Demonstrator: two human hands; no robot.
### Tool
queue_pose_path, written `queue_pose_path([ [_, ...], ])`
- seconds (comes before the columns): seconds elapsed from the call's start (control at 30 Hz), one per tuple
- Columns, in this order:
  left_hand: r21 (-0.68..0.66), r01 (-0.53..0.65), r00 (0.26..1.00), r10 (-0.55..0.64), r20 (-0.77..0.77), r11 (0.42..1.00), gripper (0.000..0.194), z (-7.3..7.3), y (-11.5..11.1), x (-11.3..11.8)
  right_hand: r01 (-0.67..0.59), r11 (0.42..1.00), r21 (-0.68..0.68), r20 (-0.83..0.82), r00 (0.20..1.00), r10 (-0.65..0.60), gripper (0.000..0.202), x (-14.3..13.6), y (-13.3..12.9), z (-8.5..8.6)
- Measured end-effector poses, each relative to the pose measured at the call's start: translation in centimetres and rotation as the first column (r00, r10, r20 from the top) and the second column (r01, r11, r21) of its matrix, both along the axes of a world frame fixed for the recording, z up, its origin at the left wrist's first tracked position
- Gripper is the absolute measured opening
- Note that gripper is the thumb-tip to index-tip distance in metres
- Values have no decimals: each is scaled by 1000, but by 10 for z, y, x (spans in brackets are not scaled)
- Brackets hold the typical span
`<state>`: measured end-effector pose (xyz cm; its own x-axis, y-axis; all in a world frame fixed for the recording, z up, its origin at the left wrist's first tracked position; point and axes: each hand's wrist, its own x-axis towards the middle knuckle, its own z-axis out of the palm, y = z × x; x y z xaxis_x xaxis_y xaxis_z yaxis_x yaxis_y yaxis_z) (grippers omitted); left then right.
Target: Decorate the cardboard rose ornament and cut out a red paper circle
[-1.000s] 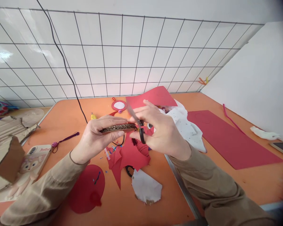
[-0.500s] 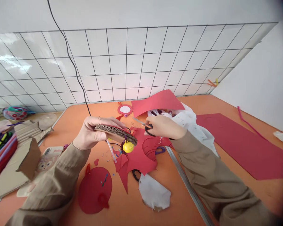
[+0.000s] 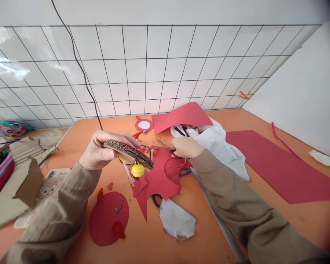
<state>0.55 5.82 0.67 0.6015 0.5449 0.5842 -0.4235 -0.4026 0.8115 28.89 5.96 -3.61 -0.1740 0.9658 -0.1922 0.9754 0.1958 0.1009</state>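
Note:
My left hand (image 3: 106,148) grips a thick corrugated cardboard disc (image 3: 129,151), seen nearly edge-on, with a strip of red on its upper face. A yellow bell (image 3: 138,169) hangs from the disc's near edge on a dark purple tie. My right hand (image 3: 187,147) is closed around black-handled scissors (image 3: 164,144), whose blades point left toward the disc without touching it. Below both hands lies cut red paper (image 3: 162,179) among small scraps. A red disc (image 3: 109,220) with red loops rests nearer to me on the orange table.
A small red ring with a white centre (image 3: 143,125) lies at the back. White cloth (image 3: 222,146) and a large red sheet (image 3: 283,168) are on the right. Cardboard pieces (image 3: 24,183) and a phone (image 3: 53,182) sit at left. Another black scissors handle (image 3: 156,200) shows under white material (image 3: 178,220).
My left hand has shifted slightly left with the cardboard disc, and the bell hangs straighter. The scissors have turned a little in my right hand. The whole view has shifted slightly.

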Motion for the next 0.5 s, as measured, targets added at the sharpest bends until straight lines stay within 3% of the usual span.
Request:
queue_pose_path([
  [0.27, -82, -21, 1000, 21, 0, 996, 24, -9, 1, 1, -25, 1000, 6, 11, 1000, 25, 13, 0, -1, 6],
  [0.5, -82, 4, 1000, -4, 2, 997, 22, -11, 0, 4, -53, 999, -6, 6, 999, 54, 21, 1, -3, 6],
])
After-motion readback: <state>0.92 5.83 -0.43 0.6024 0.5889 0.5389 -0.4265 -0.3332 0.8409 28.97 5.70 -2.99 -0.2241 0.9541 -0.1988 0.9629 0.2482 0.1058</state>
